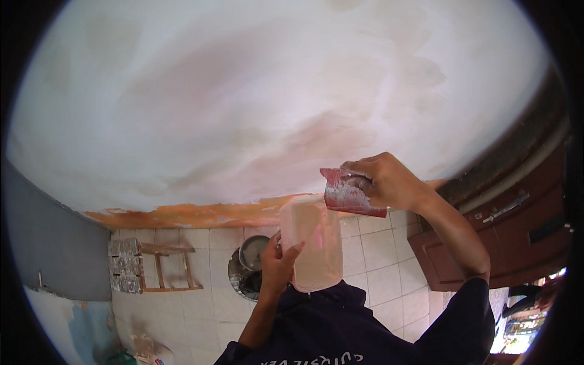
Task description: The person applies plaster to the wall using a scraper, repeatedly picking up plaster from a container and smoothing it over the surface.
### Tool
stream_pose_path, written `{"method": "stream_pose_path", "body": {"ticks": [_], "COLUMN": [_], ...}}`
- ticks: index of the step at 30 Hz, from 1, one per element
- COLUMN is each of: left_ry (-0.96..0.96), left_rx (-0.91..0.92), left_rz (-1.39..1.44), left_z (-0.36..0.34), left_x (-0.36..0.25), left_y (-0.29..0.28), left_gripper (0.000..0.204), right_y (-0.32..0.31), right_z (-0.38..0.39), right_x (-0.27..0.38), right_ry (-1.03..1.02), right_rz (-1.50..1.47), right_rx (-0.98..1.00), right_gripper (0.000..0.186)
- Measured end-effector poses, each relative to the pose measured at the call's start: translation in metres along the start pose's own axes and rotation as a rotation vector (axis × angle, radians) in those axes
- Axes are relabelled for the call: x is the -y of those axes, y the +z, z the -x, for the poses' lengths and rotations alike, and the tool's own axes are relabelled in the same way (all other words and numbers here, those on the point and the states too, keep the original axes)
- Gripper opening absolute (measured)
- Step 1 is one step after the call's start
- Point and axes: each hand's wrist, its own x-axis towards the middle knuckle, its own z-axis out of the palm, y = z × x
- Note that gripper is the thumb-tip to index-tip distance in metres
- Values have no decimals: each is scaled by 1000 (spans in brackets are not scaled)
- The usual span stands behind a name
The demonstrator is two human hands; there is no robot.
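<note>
My left hand grips a translucent rectangular plastic container with pale, milky contents, held below the wall. My right hand holds a red flat scraper, smeared with whitish material, just above the container's upper right. Behind them rises a white patched wall with pinkish-grey smudges and a strip of flaking orange paint along its bottom.
A paint-spattered wooden stool or small ladder lies lower left. Round buckets stand on tiled floor. A grey side wall is at left, a brown door at right. Another person's leg appears at far right.
</note>
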Motion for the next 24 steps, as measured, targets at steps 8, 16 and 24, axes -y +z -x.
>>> {"method": "stream_pose_path", "body": {"ticks": [8, 16, 24], "left_ry": [7, -53, -57], "left_rx": [17, 13, -24], "left_rz": [-111, -89, -68], "left_z": [-7, -11, -20], "left_x": [8, 9, 15], "left_y": [-2, 1, 2], "left_gripper": [48, 50, 49], "right_y": [22, 29, 53], "right_z": [10, 25, 50], "right_x": [12, 6, 11], "right_ry": [73, 239, 256], "right_rz": [44, -71, -96], "right_rx": [203, 307, 353], "right_gripper": [33, 19, 25]}}
